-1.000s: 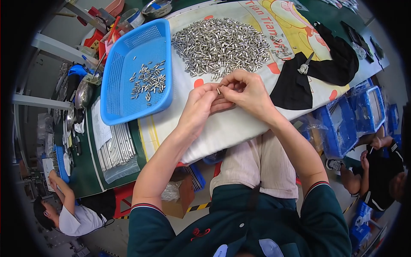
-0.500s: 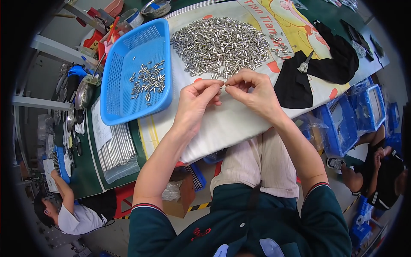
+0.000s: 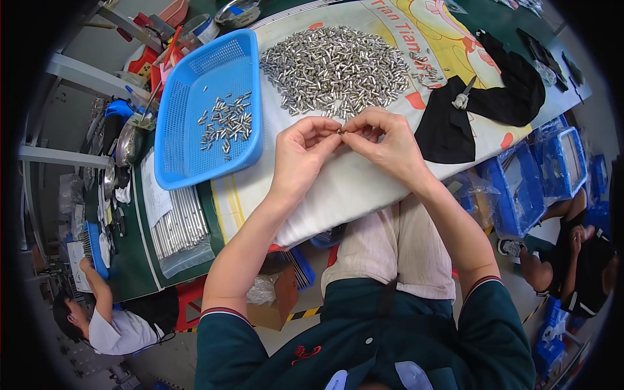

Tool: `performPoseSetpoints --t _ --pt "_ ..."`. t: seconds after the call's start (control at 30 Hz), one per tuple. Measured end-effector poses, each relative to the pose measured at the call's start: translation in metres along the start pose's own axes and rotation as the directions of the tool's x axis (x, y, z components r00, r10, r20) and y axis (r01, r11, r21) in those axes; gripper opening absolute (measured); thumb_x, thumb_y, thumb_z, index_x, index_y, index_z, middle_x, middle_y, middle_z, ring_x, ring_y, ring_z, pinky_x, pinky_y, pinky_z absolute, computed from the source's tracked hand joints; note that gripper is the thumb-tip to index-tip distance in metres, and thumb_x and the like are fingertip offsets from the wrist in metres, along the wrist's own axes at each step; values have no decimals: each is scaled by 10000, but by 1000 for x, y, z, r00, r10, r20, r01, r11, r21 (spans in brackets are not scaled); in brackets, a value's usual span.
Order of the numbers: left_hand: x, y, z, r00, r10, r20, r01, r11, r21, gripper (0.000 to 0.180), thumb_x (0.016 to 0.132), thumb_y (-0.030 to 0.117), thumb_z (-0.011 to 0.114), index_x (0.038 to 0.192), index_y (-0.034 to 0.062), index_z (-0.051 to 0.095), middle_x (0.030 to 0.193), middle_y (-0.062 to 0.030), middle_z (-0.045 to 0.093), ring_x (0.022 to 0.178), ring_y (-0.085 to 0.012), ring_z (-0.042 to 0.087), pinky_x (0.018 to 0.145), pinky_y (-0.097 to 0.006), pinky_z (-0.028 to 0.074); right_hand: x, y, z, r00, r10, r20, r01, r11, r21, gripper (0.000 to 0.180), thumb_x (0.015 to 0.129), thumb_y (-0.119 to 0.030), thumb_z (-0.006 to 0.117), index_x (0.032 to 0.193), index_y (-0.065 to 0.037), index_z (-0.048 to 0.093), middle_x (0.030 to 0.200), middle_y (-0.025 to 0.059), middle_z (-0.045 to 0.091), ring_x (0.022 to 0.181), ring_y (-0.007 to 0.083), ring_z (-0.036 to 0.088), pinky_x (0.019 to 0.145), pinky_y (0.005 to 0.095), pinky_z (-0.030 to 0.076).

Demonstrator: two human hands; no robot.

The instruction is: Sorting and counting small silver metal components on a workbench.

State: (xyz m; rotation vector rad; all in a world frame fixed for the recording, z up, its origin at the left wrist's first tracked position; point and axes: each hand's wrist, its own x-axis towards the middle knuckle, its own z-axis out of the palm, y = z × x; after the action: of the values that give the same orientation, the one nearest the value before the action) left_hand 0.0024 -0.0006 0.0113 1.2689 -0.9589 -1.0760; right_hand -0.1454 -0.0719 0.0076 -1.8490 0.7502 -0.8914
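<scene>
The basket (image 3: 185,123) stands left of the heap of parts (image 3: 335,71), the cloth (image 3: 447,135) right.

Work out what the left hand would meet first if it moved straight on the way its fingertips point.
The left hand would likely meet the fingertips of the right hand, just ahead; a small piece seems held there, and depth is unclear.

Small metal piece (image 3: 340,132) between the fingertips of left hand (image 3: 298,156) and right hand (image 3: 390,146): mostly covered, shape too small to resolve. Lower layers of the metal pile (image 3: 338,68) hidden beneath upper ones. Printed cloth (image 3: 455,62) runs past top edge; far-right co-worker (image 3: 585,276) fades into dark rim.
</scene>
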Motion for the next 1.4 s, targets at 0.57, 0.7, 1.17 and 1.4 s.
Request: performPoseSetpoints --t 0.57,0.7,1.17,1.4 --pt "-1 -2 3 997 78 -4 -78 995 63 179 798 -17 621 971 -43 585 874 -86 641 794 -122 625 718 -222 511 -5 -2 3 996 -20 -91 26 997 66 198 712 -52 665 901 4 647 769 79 630 673 125 577 601 245 458" --pt "-1 0 4 997 77 -8 -76 996 56 180 798 -18 622 973 -41 585 870 -84 641 796 -121 625 713 -223 511 -8 -1 6 989 -43 -139 59 991 117 209 727 -10 647 935 5 640 786 69 637 687 102 586 613 227 465" --pt "-3 -2 6 986 167 -24 -163 979 122 132 789 -10 628 921 -19 631 839 -50 650 756 -90 613 692 -219 496 -12 -2 18 967 -1 -253 86 941 326 289 751 61 603 1039 28 587 858 93 643 771 134 631 729 249 514" --pt "-3 -2 5 993 118 -11 -118 993 4 139 799 -14 621 937 -31 622 860 -78 652 770 -114 622 715 -233 511 -13 -1 16 969 -18 -246 86 959 271 260 748 33 623 1006 13 609 829 79 648 756 123 621 697 245 499"
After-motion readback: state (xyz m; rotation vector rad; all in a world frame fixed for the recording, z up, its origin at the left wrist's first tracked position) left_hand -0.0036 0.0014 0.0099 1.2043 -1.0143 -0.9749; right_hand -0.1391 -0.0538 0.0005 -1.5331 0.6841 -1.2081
